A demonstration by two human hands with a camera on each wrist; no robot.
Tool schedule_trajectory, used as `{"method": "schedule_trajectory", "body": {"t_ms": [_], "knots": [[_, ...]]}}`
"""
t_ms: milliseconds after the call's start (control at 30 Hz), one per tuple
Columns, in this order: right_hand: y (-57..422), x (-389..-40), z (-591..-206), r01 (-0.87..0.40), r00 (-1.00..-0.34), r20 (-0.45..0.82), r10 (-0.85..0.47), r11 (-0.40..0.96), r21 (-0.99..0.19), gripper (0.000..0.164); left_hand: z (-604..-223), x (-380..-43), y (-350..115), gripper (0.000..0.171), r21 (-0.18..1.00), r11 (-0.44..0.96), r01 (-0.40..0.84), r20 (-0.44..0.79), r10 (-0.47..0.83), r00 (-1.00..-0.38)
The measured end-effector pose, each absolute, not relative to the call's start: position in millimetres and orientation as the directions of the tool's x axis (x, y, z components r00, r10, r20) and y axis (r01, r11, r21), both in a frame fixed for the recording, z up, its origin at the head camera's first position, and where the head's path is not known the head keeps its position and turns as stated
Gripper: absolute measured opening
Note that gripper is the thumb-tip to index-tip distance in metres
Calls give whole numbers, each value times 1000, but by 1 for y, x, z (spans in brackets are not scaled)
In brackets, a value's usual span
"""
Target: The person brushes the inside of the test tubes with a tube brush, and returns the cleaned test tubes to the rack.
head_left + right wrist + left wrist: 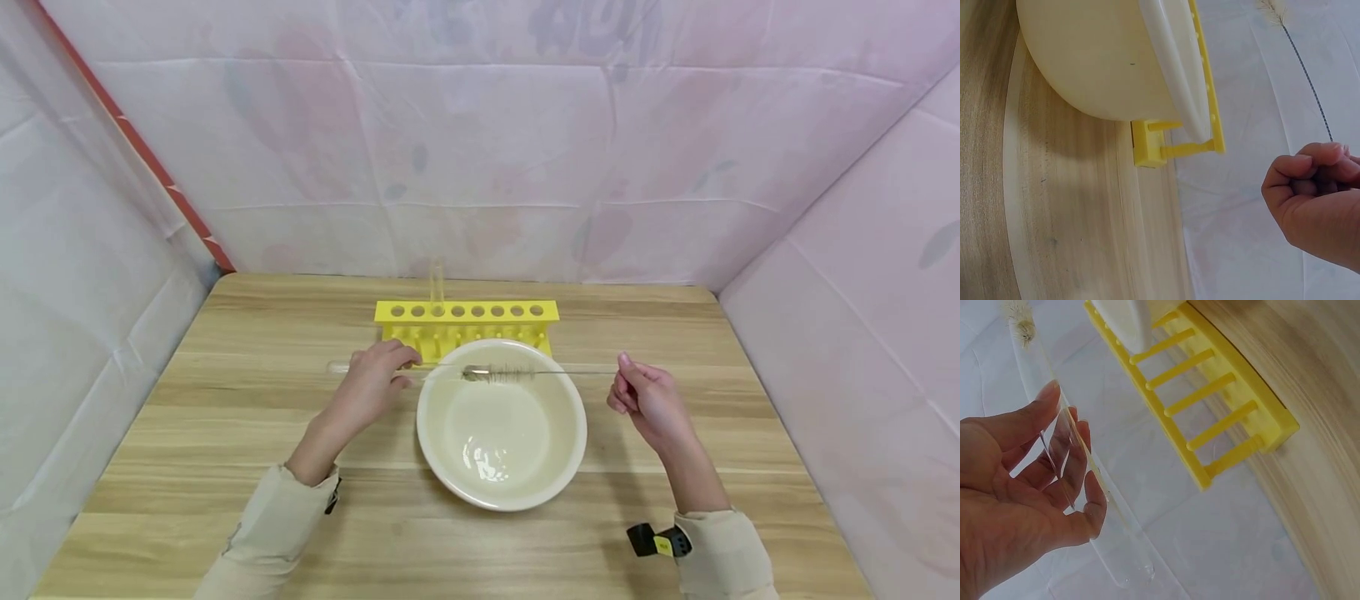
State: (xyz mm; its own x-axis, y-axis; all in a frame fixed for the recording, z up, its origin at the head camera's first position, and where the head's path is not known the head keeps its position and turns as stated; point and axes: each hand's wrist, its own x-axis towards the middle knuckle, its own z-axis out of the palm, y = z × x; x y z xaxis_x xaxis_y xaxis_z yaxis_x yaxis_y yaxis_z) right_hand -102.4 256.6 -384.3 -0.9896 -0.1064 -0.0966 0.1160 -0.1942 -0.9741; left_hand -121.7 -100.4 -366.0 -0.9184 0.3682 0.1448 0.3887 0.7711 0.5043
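My left hand point(371, 385) grips a clear glass test tube point(1124, 553), held nearly level left of the basin; its rounded end points left. My right hand point(651, 402) pinches the thin twisted wire handle point(1311, 81) of a test tube brush point(512, 374). The bristles lie over the back part of a cream basin point(495, 425), with the brush tip at the tube's mouth. In the left wrist view the bristly tip point(1024, 328) shows at the tube's far end; how deep it sits inside I cannot tell.
Behind the basin stands a yellow test tube rack point(383, 311) with another clear test tube point(437, 283) upright in it. Light glints inside the basin. The wooden table point(225, 400) is enclosed by pale cloth walls point(480, 133) at the back and sides.
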Motion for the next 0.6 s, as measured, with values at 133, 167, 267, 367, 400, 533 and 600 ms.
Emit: {"method": "schedule_trajectory", "body": {"t_ms": [133, 167, 267, 367, 400, 533, 600], "knots": [[259, -102, -384, 121, -985, -97, -143, -173, -977, 42, -365, -122, -102, 23, 514, 767, 385, 128, 376, -918], [260, -102, -384, 122, -983, -97, -153, -162, -979, 41, -364, -122, -103, 24, 516, 764, 386, 127, 377, -917], [262, -102, -383, 120, -980, -98, -175, -122, -985, 38, -363, -121, -105, 24, 513, 761, 396, 135, 384, -913], [264, -102, -380, 114, -981, -100, -165, -77, -990, 36, -363, -121, -106, 24, 511, 759, 404, 141, 390, -910], [265, -102, -380, 113, -983, -102, -154, -62, -992, 35, -363, -121, -106, 25, 511, 757, 407, 143, 392, -909], [265, -103, -377, 117, -988, -116, -100, -8, -993, 33, -362, -121, -106, 25, 514, 753, 411, 151, 393, -907], [265, -103, -376, 116, -989, -117, -90, 16, -993, 32, -362, -121, -106, 24, 513, 752, 413, 157, 391, -907]]}}
